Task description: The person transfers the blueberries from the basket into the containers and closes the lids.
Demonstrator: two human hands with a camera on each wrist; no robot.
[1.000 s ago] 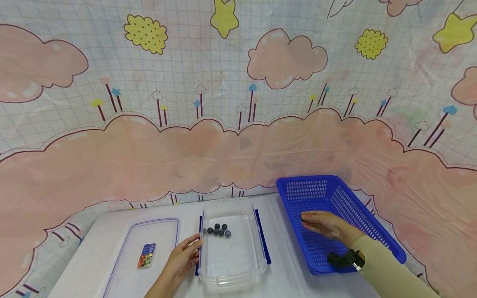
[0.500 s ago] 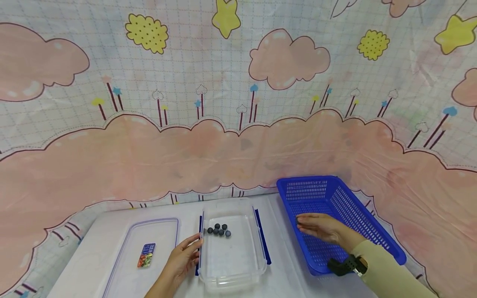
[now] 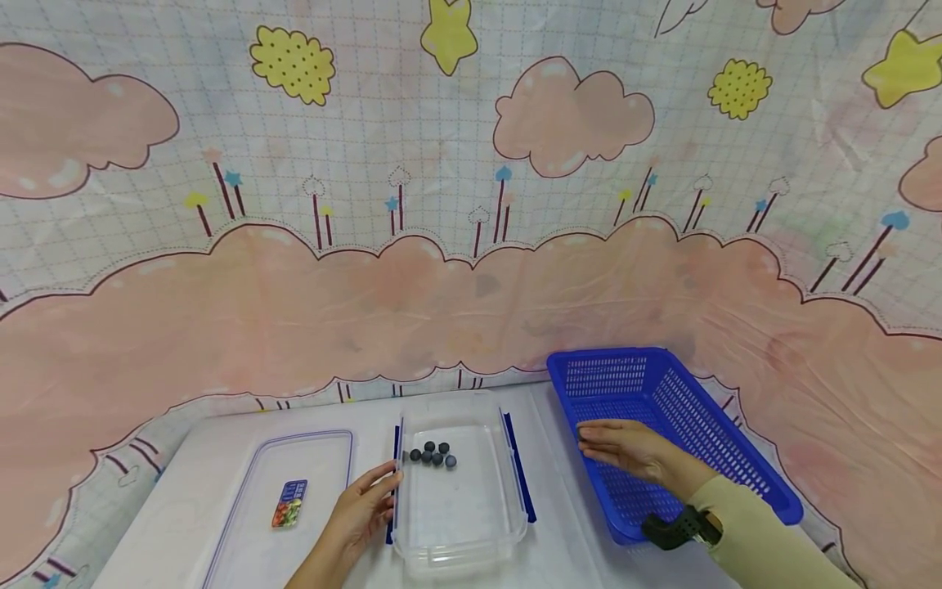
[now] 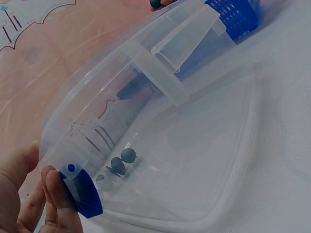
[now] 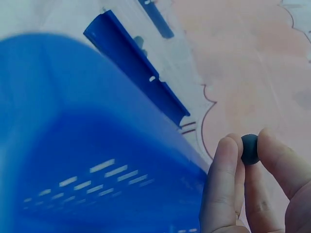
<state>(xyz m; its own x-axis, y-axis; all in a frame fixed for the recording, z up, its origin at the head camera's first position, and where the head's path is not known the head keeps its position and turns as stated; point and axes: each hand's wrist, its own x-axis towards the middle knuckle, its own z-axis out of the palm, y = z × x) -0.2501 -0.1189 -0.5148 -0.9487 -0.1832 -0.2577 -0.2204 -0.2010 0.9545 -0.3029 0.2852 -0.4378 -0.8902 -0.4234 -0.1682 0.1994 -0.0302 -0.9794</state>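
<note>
My right hand (image 3: 640, 454) is over the left rim of the blue basket (image 3: 692, 401) in the head view. Between thumb and fingertips it pinches a dark blueberry (image 5: 250, 149), plain in the right wrist view. With thumb at the rim and fingers by a blue side latch (image 4: 81, 193), my left hand (image 3: 356, 515) grips the left side of a clear plastic container (image 3: 471, 528). Several blueberries (image 3: 437, 460) lie inside it, toward the back left; some show through its wall in the left wrist view.
Left of the container lies its clear lid (image 3: 239, 511) with a blue edge, bearing a colourful label (image 3: 289, 504). A second blue latch (image 3: 519, 468) hangs open on the container's right side. A printed cloth (image 3: 441, 311) stands behind the white table (image 3: 177, 483).
My right hand has moved left across the basket to its left rim, with the blueberry in its fingers. The left hand and the container have stayed in place.
</note>
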